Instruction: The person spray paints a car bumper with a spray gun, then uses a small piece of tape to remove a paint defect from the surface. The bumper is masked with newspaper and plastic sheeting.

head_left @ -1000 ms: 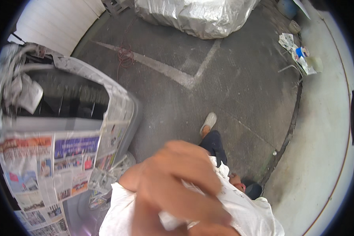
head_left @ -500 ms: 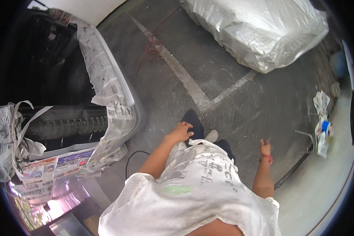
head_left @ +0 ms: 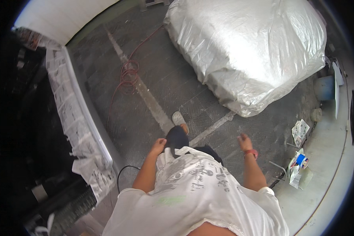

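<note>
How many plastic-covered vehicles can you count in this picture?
1: the plastic-covered vehicle stands at upper right on the dark floor. The one at left is masked with newspaper; others may lie out of view.

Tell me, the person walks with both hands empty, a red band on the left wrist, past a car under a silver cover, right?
Not quite: the head view shows the red band on the right wrist. Both the left hand and the right hand are empty, and the covered car lies ahead.
</note>
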{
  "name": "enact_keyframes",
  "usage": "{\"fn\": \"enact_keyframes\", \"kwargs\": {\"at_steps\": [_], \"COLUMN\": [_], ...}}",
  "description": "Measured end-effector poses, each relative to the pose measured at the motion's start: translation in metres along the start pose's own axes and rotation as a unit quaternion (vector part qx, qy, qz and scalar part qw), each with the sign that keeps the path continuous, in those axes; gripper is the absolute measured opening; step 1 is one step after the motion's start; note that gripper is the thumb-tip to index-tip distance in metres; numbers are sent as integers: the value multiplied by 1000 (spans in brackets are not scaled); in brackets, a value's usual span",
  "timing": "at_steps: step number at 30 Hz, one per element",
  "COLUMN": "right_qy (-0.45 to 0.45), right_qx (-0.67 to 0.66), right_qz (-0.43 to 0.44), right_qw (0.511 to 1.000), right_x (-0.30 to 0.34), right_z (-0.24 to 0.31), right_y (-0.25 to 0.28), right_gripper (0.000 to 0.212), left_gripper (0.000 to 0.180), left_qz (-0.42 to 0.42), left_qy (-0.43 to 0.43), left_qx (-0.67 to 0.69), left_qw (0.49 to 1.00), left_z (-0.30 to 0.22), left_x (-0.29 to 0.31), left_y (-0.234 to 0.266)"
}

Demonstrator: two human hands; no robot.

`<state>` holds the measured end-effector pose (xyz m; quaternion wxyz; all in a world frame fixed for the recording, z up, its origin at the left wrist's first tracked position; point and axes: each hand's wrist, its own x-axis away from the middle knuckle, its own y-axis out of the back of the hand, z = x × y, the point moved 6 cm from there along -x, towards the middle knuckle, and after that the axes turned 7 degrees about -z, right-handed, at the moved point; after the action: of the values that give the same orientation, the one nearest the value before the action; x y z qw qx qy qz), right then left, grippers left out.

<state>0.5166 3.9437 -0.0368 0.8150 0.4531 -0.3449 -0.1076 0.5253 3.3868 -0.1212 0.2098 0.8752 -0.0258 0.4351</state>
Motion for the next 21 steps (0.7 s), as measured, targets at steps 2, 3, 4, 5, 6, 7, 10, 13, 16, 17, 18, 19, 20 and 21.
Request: {"fn": "enact_keyframes", "kwargs": {"at_steps": [2, 3, 4, 5, 6, 7, 10, 13, 16, 17, 18, 19, 20, 21], "right_qy": [-29, -30, -30, -13, 5, 19, 73, 116, 201, 223, 237, 262, 291, 306], "right_qx": [0, -14, -29, -28, -29, -28, -29, -63, -91, -103, -106, -85, -65, -77], "right_qz": [38, 43, 48, 36, 23, 11, -40, -86, -138, -174, -190, -215, -237, -235], "right_qw": [999, 998, 998, 999, 999, 999, 996, 988, 966, 954, 947, 937, 925, 919], "right_x": [-13, -21, -34, -50, -69, -85, -165, -266, -380, -409, -444, -482, -521, -558], "right_z": [25, 38, 49, 61, 77, 86, 138, 225, 334, 376, 415, 451, 490, 529], "right_y": [-12, -16, -20, -19, -18, -20, -11, 15, 47, 74, 90, 100, 108, 116], "right_gripper": [53, 54, 54, 54, 54, 54, 53, 50, 48, 49, 49, 51, 53, 54], "left_gripper": [53, 52, 52, 52, 52, 53, 51, 50, 52, 52, 52, 52, 51, 50], "left_qz": [-18, -21, -25, -30, -36, -41, -76, -105, -148, -164, -146, -130, -89, -49], "left_qy": [-22, -25, -29, -32, -19, -3, 19, 46, 160, 155, 174, 194, 226, 258], "left_qx": [-22, -22, -22, -21, -18, -17, 29, 39, 96, 107, 65, 21, -24, -68], "left_qw": [999, 999, 999, 999, 999, 999, 997, 993, 971, 968, 972, 972, 970, 962], "left_z": [-45, -61, -78, -93, -112, -126, -154, -133, -164, -158, -163, -176, -193, -215], "left_x": [-24, -32, -40, -47, -52, -56, -74, -108, -96, -111, -110, -105, -101, -94], "left_y": [25, 37, 48, 57, 68, 77, 95, 108, 108, 106, 103, 105, 103, 101]}}
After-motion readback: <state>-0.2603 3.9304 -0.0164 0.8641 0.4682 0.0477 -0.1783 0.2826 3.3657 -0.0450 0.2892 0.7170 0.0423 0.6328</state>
